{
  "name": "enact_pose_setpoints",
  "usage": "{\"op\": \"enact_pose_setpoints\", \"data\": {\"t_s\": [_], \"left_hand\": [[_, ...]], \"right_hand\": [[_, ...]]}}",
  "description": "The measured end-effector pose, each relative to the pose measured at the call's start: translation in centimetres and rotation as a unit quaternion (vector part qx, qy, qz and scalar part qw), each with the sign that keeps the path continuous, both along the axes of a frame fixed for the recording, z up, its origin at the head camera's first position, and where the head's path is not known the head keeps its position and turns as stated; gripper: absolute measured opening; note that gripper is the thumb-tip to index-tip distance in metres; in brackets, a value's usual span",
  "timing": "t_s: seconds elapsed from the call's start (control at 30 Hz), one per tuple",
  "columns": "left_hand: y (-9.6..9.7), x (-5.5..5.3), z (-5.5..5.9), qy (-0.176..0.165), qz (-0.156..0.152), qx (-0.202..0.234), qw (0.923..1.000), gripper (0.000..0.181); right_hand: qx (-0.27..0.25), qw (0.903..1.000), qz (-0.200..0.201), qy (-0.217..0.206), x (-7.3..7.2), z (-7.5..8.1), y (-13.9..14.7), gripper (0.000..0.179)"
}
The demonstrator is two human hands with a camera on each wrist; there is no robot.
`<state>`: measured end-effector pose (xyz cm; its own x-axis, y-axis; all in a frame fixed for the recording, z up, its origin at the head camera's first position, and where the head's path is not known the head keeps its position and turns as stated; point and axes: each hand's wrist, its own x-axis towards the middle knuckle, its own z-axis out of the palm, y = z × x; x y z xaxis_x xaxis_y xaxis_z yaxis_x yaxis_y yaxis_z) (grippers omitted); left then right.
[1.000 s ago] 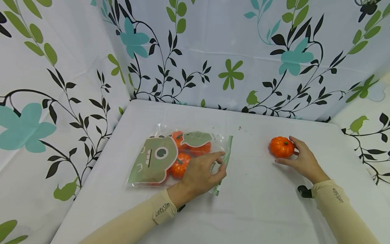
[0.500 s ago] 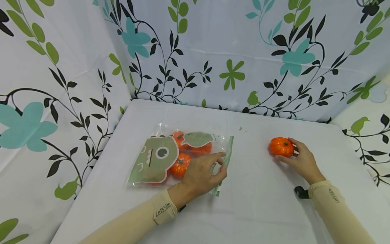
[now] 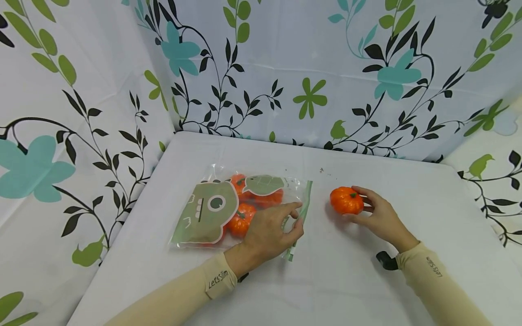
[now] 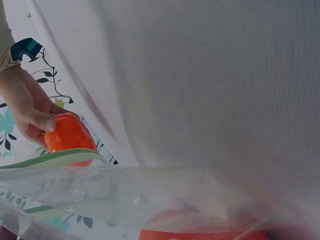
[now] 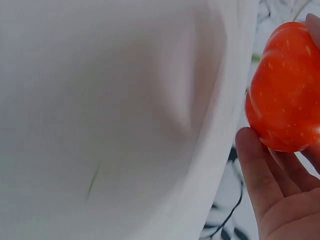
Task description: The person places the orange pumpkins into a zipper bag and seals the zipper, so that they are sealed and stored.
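Observation:
A clear zip bag (image 3: 204,217) with a green dinosaur print lies on the table left of centre. Several orange toy pumpkins (image 3: 241,221) show through its plastic. My left hand (image 3: 265,233) lies over the bag's right part, its thumb and index finger holding the green zip edge apart. In the left wrist view the bag's mouth gapes between two green strips (image 4: 55,157). To the right, my right hand (image 3: 383,219) grips one toy pumpkin (image 3: 345,200) between thumb and fingers, above its shadow. The right wrist view shows that pumpkin (image 5: 287,90) close up against the fingers.
A white cloth covers the table (image 3: 318,285). Behind it and at the sides hang white curtains (image 3: 265,59) with leaf and flower prints. Small dark specks (image 3: 321,170) lie near the table's back edge. A black wrist camera (image 3: 386,261) sticks out from the right sleeve.
My right hand has carried its toy pumpkin leftward, closer to the bag's mouth. The left hand and the bag have stayed in place.

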<state>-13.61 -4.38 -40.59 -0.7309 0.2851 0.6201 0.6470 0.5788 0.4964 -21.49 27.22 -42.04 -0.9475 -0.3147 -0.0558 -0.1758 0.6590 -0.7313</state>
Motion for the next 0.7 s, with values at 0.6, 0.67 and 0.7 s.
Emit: {"op": "enact_pose_setpoints", "data": {"t_s": [0.6, 0.67, 0.7], "left_hand": [[0.0, 0.1, 0.3, -0.006, -0.007, 0.004, 1.0, 0.032], [0.0, 0.1, 0.3, -0.006, -0.007, 0.003, 1.0, 0.031], [0.0, 0.1, 0.3, -0.006, -0.007, 0.003, 1.0, 0.031]], "right_hand": [[-0.108, 0.9855, 0.13, -0.017, 3.1, 0.4, -8.6, 0.076], [-0.111, 0.9846, 0.133, -0.02, 3.1, 0.2, -9.0, 0.073], [-0.113, 0.9842, 0.135, -0.019, 3.1, 0.1, -9.2, 0.072]]}}
